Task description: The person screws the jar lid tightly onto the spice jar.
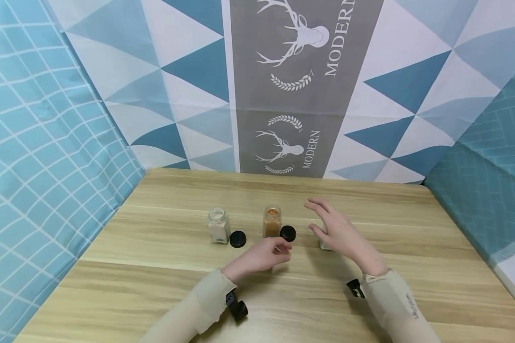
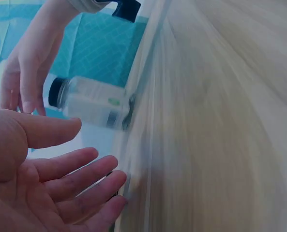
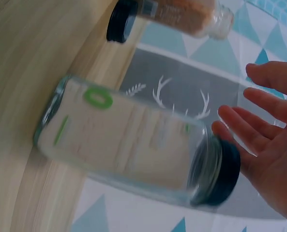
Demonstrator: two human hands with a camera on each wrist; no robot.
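My right hand (image 1: 336,232) hovers with parted fingers over a glass jar (image 3: 119,130) of pale contents. That jar stands upright with its black lid (image 3: 225,174) on; the hand hides most of it in the head view. In the right wrist view the fingers are close to the lid, and I cannot tell if they touch. My left hand (image 1: 262,256) holds nothing, its fingers loosely bent, in front of an uncapped jar of orange-brown seasoning (image 1: 272,224). Beside this jar a black lid (image 1: 288,233) lies on the table.
Farther left on the wooden table (image 1: 154,257) stands another uncapped jar (image 1: 219,231) with whitish contents. Its neighbour is a second loose black lid (image 1: 238,239). Patterned cloth (image 1: 197,95) hangs behind the table, with blue checked cloth (image 1: 47,119) at the left.
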